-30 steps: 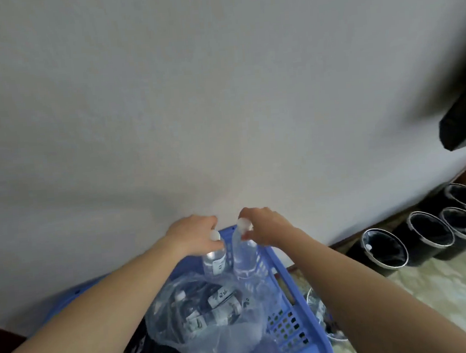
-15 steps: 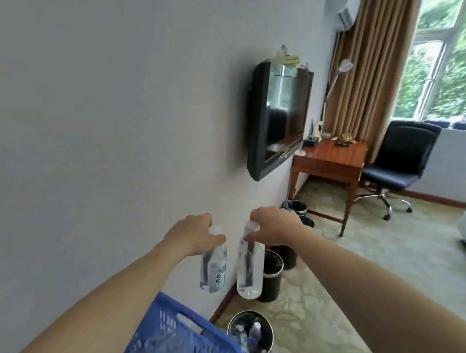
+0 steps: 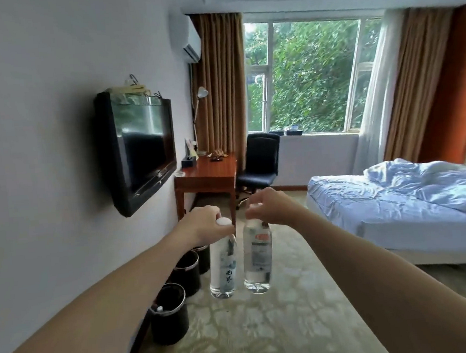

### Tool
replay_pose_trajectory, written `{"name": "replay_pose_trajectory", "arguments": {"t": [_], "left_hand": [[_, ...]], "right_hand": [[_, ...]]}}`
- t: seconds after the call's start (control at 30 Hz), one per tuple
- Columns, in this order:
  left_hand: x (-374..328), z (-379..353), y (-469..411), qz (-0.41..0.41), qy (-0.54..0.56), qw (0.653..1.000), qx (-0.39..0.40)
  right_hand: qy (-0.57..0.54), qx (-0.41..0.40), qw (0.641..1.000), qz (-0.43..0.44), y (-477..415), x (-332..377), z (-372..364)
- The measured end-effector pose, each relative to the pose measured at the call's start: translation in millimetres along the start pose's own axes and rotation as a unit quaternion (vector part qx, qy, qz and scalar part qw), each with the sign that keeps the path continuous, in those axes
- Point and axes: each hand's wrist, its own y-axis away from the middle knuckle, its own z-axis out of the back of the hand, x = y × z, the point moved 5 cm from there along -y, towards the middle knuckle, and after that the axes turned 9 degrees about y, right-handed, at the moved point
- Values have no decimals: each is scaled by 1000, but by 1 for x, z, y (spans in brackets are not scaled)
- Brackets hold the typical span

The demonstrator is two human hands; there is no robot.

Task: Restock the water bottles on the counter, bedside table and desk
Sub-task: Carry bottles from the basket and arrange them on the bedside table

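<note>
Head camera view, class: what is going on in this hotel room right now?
A person holds two water bottles in mid-air, each pinched near its cap. The left grip holds the left bottle; the right grip holds the right bottle. The wooden desk stands ahead by the wall, the bed to the right. Neither bottle is placed yet.

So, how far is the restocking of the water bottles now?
Done: both bottles fetched. In hand: the left hand grips the left bottle by its top, the right hand the right bottle. Left: neither is placed yet; the desk stands ahead, counter and bedside table are out of view.
</note>
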Motion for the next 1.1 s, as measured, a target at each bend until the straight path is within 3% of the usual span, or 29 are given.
{"name": "replay_pose_trajectory", "arguments": {"t": [0.27, 0.4, 0.87, 1.1], "left_hand": [[-116, -80, -86, -82, 34, 995, 51], [-170, -118, -129, -118, 54, 990, 58], [-293, -243, -277, -168, 89, 982, 20], [-333, -310, -373, -197, 118, 971, 73]], "right_hand": [[-112, -8, 988, -104, 12, -136, 71], [-147, -87, 976, -133, 14, -204, 106], [-95, -189, 953, -219, 1, -403, 156], [-62, -185, 939, -283, -39, -500, 167]]}}
